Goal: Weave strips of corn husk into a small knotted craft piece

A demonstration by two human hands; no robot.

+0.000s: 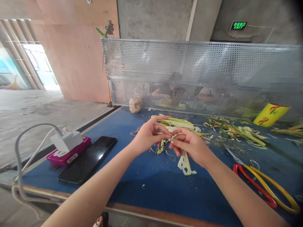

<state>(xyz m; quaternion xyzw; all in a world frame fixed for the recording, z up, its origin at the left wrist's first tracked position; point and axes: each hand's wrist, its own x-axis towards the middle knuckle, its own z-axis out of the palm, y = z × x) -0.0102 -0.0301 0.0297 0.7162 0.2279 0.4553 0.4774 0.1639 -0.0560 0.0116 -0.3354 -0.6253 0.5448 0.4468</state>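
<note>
Above the middle of the blue table, my left hand [151, 133] and my right hand [189, 143] meet at the fingertips, both closed in a pinch. A pale green strip of plant leaf [184, 165] hangs down from under my right hand, its lower end split into loose strands. Its upper part runs between the pinching fingers, mostly hidden by them. Just behind my hands lie more pale leaf strips [182, 124], and some curled yellowish shreds [161, 147] show below my fingers.
Red and yellow handled scissors [258, 186] lie at right, near leaf scraps [243, 132] and a yellow tube [271, 115]. At left are a black phone [88, 160] and a magenta power strip [80, 151] with cables. A carved pale block [134, 105] stands before the perforated metal screen [142, 69].
</note>
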